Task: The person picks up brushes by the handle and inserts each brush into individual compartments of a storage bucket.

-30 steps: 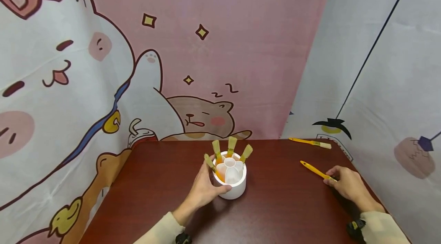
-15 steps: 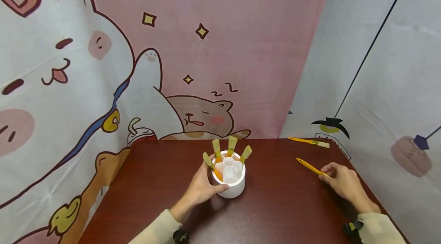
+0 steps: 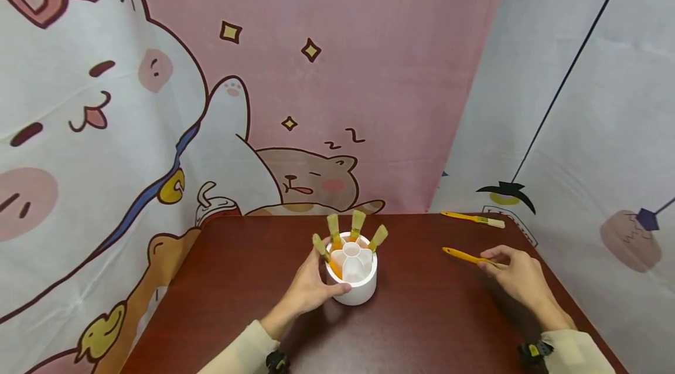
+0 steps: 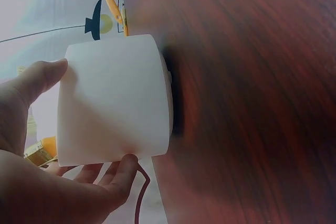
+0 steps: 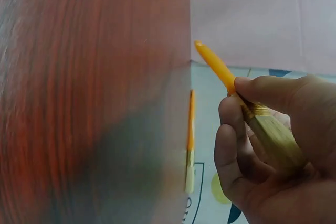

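My left hand (image 3: 310, 287) grips a white round brush holder (image 3: 360, 293), thumb at the front of its rim and fingers around the left side. Inside it are petal-shaped compartments, and several paintbrushes (image 3: 357, 223) stand there with bristles up. The front compartment holds no brush. To the right, my right hand (image 3: 521, 281) pinches another paintbrush (image 3: 460, 254) near its ferrule, its yellow handle pointing left. In the right wrist view the bristles (image 5: 278, 142) of this brush lie back toward the palm, and it is off the table. The left wrist view shows the holder's smooth outer wall (image 4: 113, 100).
One more yellow-handled paintbrush (image 3: 471, 218) lies at the back right edge of the dark red wooden table (image 3: 242, 268). Printed cloths hang behind the table (image 3: 401, 69) and along its right side (image 3: 590, 145).
My right hand has moved left with the paintbrush, and its handle has swung closer to level. My left hand and the holder have stayed in place.
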Available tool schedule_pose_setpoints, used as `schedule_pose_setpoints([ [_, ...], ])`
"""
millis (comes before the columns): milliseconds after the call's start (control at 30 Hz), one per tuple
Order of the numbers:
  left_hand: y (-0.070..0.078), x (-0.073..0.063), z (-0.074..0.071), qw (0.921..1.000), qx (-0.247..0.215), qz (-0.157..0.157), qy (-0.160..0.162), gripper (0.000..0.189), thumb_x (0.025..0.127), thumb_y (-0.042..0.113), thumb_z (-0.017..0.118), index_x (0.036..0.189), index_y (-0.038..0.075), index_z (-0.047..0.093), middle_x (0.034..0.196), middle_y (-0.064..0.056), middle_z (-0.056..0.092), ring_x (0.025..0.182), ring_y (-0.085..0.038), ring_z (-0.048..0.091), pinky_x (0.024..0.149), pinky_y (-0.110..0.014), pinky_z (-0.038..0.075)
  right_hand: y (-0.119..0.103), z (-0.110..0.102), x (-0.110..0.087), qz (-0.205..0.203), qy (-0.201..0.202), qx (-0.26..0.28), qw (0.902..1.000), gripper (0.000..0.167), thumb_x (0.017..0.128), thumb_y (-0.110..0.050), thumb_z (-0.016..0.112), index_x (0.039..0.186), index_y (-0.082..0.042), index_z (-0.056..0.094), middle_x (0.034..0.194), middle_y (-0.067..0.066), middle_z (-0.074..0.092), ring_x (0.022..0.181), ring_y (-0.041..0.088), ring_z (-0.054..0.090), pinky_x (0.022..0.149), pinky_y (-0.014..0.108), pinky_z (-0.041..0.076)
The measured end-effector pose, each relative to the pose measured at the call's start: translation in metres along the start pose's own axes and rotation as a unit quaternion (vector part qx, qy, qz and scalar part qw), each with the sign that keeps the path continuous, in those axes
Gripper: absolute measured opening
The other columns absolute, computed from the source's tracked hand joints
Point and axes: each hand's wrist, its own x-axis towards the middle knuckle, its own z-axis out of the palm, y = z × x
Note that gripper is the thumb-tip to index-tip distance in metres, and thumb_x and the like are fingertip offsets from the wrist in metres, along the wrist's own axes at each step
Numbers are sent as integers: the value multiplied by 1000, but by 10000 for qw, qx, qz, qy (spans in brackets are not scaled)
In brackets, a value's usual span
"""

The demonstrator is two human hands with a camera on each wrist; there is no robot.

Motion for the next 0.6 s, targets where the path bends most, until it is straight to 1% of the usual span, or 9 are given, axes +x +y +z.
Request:
schedule_pose_setpoints([
  [67,0,0,-1,10000,12,-24,-21,116,81,22,108,177,15,43,165,-16,67,152,-40,66,129,-69,47,-5,-1,-1,-23,28,43,10000,28,104,-30,91,123,-10,86,122,23,87,96,32,85,65,27,56],
  [133,-1,0,-1,10000,5,-55,-36,116,82,23,108,177,17,42,166,-16,67,152,-39,66,129,-68,48,-9,-1,-2,-58,61,93,9999,28,105,-31,91,124,-10,86,122,22,87,99,33,85,65,27,56],
  [200,-1,1,-1,10000,15,-75,-52,116,82,24,108,178,17,42,167,-16,67,153,-39,65,129,-68,48,-14,0,-3,-80,107,140,9998,27,105,-30,91,124,-12,86,120,20,88,93,26,82,63,27,55],
  [300,-1,1,0,10000,47,-36,-64,117,82,24,108,178,14,41,168,-18,65,153,-41,65,129,-69,47,-20,-1,-4,-130,189,182,9996,26,104,-30,92,123,-12,86,116,18,88,87,18,76,62,27,53],
  [367,0,1,0,10000,47,-29,-72,117,82,24,107,177,12,41,168,-18,65,152,-41,66,130,-70,48,-24,0,-5,-167,264,187,9993,26,103,-30,93,122,-13,87,115,17,88,86,16,73,64,26,52],
  [500,1,1,0,9999,-59,-3,-81,116,82,22,107,177,11,41,166,-18,67,150,-41,67,130,-70,48,-32,1,-5,-285,457,193,9984,29,99,-30,97,121,-14,86,115,14,89,89,13,75,69,25,53],
  [600,1,1,-1,9999,-61,-31,-81,116,82,21,107,177,13,41,165,-16,68,150,-40,68,130,-69,48,-38,0,-5,-332,483,330,9977,30,97,-32,98,119,-15,86,114,12,90,89,5,76,70,23,55],
])
